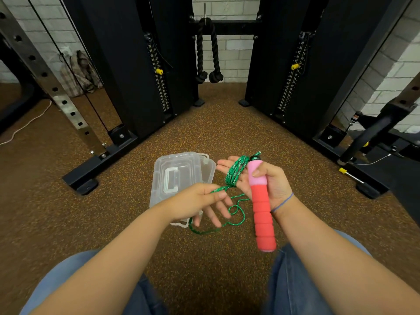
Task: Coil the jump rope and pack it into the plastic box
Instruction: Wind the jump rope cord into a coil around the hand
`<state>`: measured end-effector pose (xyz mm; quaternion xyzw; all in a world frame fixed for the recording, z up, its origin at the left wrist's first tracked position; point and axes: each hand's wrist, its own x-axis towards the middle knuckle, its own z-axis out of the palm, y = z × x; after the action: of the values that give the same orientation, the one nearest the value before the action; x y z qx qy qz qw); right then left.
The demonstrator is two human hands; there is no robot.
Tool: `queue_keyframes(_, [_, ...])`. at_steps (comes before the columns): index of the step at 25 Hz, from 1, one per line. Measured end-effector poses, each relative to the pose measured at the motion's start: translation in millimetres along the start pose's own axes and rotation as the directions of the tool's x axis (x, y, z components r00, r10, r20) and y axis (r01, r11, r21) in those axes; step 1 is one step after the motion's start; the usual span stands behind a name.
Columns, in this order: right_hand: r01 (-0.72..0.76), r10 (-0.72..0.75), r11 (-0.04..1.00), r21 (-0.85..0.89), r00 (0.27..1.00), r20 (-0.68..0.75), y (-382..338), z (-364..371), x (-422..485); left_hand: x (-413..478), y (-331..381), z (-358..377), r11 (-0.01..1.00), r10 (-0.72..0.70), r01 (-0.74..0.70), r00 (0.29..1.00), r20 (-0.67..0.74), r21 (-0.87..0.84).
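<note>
My right hand (pixel 270 180) holds the jump rope's pink and red foam handle (pixel 261 208) under the thumb, palm up. Several turns of green cord (pixel 236 171) are wound around its fingers. My left hand (pixel 202 201) pinches the cord just left of the coil between thumb and forefinger, other fingers spread. Loose green cord (pixel 236 212) hangs down in loops to the floor below both hands. The clear plastic box (pixel 175 176) lies on the floor behind my left hand, its lid on, with a handle on top.
I sit on brown speckled rubber flooring (pixel 213 123) with my denim-clad knees at the bottom. Black cable-machine columns (pixel 127 64) stand left and right, their base feet close by. A black tricep rope (pixel 208 53) hangs ahead. A bar attachment (pixel 372 135) lies at right.
</note>
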<state>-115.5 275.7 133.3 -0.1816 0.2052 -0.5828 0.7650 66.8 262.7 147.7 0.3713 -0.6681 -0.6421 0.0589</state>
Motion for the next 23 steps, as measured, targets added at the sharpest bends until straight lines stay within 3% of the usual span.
queue_keyframes(2, [-0.053,0.051,0.995,-0.079,0.998,-0.026,-1.1,-1.4,-1.1,-2.8,1.9,-3.9,1.0,0.003,-0.003,1.0,-0.002,-0.002])
queue_keyframes(5, [-0.142,0.104,0.92,-0.365,0.987,-0.123,2.5,-3.4,-5.1,-4.4,3.7,-5.4,1.0,0.005,-0.005,1.0,0.011,0.019])
queue_keyframes(9, [-0.267,0.137,0.658,-0.704,0.962,-0.237,15.0,-9.4,-5.4,-7.3,5.1,-10.6,0.999,0.025,-0.024,0.999,-0.026,0.038])
queue_keyframes(13, [-0.381,0.308,0.425,-0.821,0.914,-0.264,17.6,-5.3,-9.9,-7.3,1.5,-15.2,0.995,0.061,-0.056,0.996,-0.059,0.077])
queue_keyframes(16, [-0.384,0.432,0.304,-0.872,0.871,-0.233,18.7,-2.1,-13.5,-6.0,-1.1,-16.8,0.99,0.12,-0.108,0.983,-0.14,0.093])
queue_keyframes(20, [-0.336,0.575,0.444,-0.831,0.818,-0.023,22.3,-8.9,-13.6,-4.3,-1.9,-18.0,0.986,0.168,-0.161,0.956,-0.241,0.05])
queue_keyframes(23, [-0.249,0.599,0.48,-0.841,0.794,0.106,22.6,-7.8,-16.6,0.2,-3.8,-17.7,0.987,0.152,-0.162,0.945,-0.291,-0.011])
